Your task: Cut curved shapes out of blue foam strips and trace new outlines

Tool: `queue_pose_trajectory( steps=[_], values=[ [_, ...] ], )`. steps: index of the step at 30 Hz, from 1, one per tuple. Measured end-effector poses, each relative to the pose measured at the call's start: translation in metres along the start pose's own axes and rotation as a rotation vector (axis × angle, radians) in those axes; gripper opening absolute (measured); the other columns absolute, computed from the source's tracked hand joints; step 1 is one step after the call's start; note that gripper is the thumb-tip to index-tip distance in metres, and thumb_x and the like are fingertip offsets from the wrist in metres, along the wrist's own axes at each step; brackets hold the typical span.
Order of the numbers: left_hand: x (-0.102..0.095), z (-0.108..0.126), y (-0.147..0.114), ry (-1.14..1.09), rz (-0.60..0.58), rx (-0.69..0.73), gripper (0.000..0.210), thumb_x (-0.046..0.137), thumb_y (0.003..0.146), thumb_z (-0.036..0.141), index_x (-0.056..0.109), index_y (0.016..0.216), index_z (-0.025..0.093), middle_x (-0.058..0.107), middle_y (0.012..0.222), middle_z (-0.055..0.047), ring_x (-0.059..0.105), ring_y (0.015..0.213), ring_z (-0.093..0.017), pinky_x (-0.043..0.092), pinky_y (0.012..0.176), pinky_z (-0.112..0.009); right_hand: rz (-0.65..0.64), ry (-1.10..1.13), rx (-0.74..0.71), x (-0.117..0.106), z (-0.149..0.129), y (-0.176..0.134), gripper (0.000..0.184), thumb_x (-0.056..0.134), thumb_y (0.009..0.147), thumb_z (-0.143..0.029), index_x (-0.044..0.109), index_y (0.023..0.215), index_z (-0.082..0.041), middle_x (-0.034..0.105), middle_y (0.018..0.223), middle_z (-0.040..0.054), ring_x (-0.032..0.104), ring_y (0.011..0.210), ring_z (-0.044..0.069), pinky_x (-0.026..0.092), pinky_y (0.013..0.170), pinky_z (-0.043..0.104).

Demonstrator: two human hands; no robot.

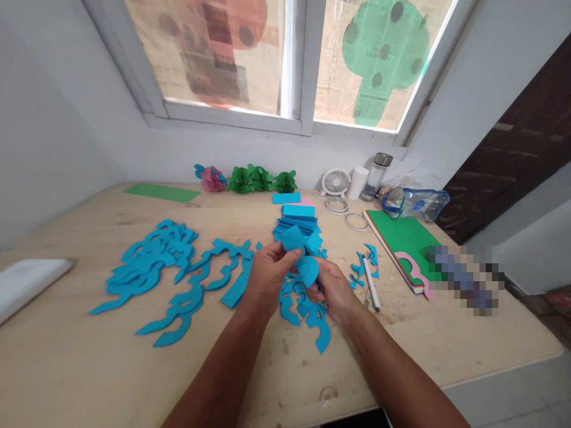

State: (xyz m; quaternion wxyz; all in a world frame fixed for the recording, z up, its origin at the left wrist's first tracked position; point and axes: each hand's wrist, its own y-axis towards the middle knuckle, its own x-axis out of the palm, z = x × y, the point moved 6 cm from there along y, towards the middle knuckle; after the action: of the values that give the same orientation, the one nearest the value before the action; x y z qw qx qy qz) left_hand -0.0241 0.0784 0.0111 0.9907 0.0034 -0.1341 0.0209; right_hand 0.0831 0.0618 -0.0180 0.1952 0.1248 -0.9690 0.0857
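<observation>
My left hand point(270, 268) pinches a folded piece of blue paper point(293, 238) between thumb and fingers. A rounded lobe with a curved line drawn on it hangs from this piece toward my right hand. My right hand point(335, 290) is closed around scissors point(320, 286), of which only a dark bit shows by the fingers; the blades are mostly hidden behind the paper. Beneath both hands lie curvy blue paper offcuts point(291, 309). Just beyond them is a stack of blue paper strips point(297, 226).
Wavy blue cutouts point(151, 255) are heaped on the left, near a green paper strip point(161, 192). To the right lie a white marker point(371, 282), tape rolls point(336, 205) and green sheets point(401, 238). A small fan point(336, 182) and a glass bottle point(377, 177) stand by the wall.
</observation>
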Motion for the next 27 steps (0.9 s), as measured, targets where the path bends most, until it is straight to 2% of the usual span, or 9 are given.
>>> queue_pose_trajectory(
  steps=[19, 27],
  values=[
    [-0.0003, -0.0018, 0.0005, -0.003, -0.004, 0.009, 0.018, 0.071, 0.063, 0.029, 0.061, 0.064, 0.014, 0.060, 0.055, 0.003, 0.049, 0.050, -0.010, 0.042, 0.051, -0.023, 0.020, -0.018, -0.012, 0.0007, -0.0011, -0.0004, 0.032, 0.060, 0.074, -0.045, 0.049, 0.061, -0.018, 0.036, 0.042, -0.0089, 0.024, 0.036, 0.003, 0.012, 0.037, 0.020],
    [-0.0007, -0.0051, 0.0013, 0.007, -0.010, -0.014, 0.018, 0.071, 0.064, 0.030, 0.061, 0.066, 0.015, 0.060, 0.056, 0.002, 0.051, 0.052, -0.011, 0.042, 0.054, -0.024, 0.007, -0.026, 0.001, 0.0011, -0.0018, -0.0003, 0.034, 0.061, 0.074, -0.048, 0.050, 0.063, -0.018, 0.035, 0.042, -0.0096, 0.022, 0.036, 0.003, 0.011, 0.037, 0.020]
  ],
)
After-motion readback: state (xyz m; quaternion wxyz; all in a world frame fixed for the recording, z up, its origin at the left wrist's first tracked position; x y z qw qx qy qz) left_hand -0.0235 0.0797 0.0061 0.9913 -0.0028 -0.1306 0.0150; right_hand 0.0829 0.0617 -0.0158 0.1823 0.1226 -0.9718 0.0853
